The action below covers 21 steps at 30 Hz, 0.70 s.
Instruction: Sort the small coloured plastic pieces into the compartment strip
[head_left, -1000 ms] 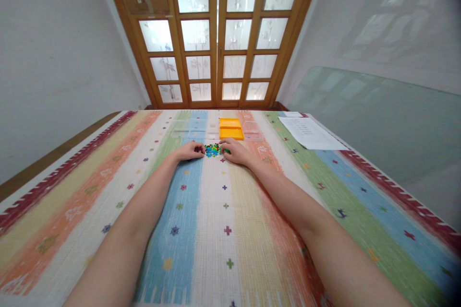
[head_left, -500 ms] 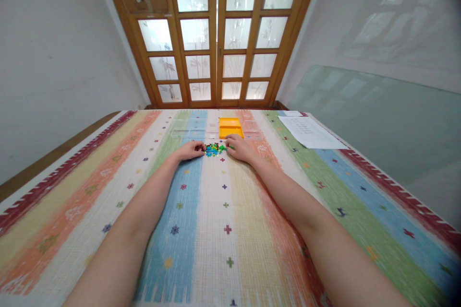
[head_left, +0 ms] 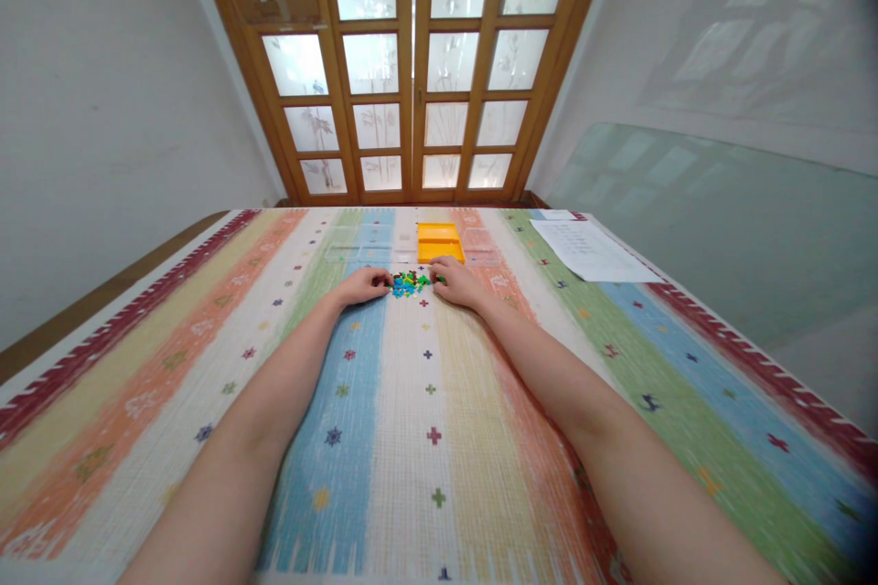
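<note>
A small pile of blue, green, yellow and dark red pieces (head_left: 410, 284) lies on the striped tablecloth between my two hands. At its left edge rests my left hand (head_left: 363, 286), fingers curled inward with the tips together against the pieces. My right hand (head_left: 454, 281) bends round the pile's right side, its fingers closed down by some green pieces. Whatever is between the fingertips of either hand is too small and too hidden to name. Just behind my right hand sits a yellow two-part tray (head_left: 440, 236).
Clear plastic trays (head_left: 357, 253) lie left and right of the yellow one. Printed paper sheets (head_left: 590, 251) are at the right on the tablecloth (head_left: 404, 402). Beyond the table's far edge stand wooden doors with glass panes (head_left: 412, 64), and a glass panel (head_left: 700, 228) is at the right.
</note>
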Motion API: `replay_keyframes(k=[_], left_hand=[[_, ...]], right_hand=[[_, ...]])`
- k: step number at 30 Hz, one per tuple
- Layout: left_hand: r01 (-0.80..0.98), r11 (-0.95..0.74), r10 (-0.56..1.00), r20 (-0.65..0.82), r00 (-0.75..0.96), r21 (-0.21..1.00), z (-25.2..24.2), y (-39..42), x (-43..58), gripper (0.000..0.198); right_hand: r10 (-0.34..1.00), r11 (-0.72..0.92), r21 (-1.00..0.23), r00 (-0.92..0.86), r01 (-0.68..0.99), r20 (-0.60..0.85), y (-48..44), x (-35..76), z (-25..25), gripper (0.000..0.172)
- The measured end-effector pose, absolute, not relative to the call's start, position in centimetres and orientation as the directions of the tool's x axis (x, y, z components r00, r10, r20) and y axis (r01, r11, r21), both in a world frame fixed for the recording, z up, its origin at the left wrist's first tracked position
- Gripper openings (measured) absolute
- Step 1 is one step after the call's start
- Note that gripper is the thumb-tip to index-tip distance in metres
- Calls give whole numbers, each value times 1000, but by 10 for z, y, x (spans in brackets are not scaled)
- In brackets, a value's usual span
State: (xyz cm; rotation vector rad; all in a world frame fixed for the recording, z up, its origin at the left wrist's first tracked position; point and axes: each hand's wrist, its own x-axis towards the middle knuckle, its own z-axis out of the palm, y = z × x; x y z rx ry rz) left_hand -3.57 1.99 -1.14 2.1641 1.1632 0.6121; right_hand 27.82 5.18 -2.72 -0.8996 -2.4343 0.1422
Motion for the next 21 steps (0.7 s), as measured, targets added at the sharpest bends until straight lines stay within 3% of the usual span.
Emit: replay_keyframes(k=[21], left_hand=[[556, -443, 841, 111, 529, 703, -13, 22, -39, 31]], right_hand=[[560, 828, -296, -682, 476, 470, 46, 276, -24, 12]])
